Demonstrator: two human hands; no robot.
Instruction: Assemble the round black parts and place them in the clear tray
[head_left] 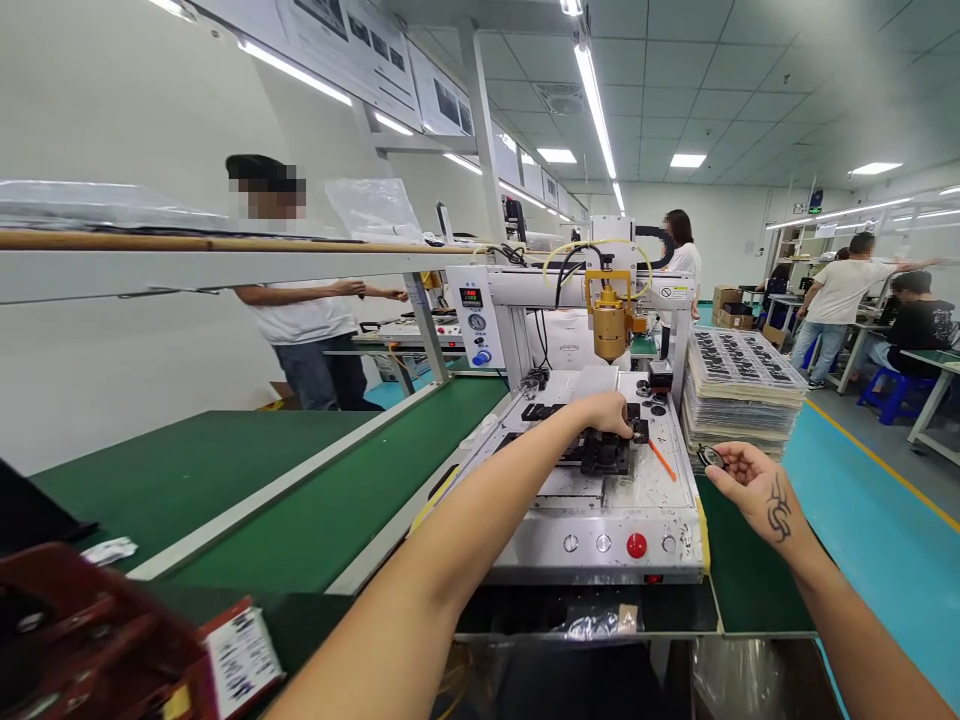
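My left hand (607, 412) reaches onto the bed of a white benchtop machine (551, 478). Its fingers are bent down at a black fixture (606, 455), and whatever they pinch is hidden. Off the machine's right side, my right hand (750, 478) holds a small round dark part with a shiny face (709, 457) between thumb and fingers. An orange stick (662, 461) lies on the bed right of the fixture. Small black round parts (649, 398) sit farther back. Above the bed hangs a brass-coloured machine head (609, 325), apart from my hand.
A tall stack of trays (739, 385) stands right of the machine. A red button (636, 545) is on its front panel. To the left runs a green belt (375, 490) beneath a shelf (225, 265). Lower left is a dark red object (97, 640). Other people work farther off.
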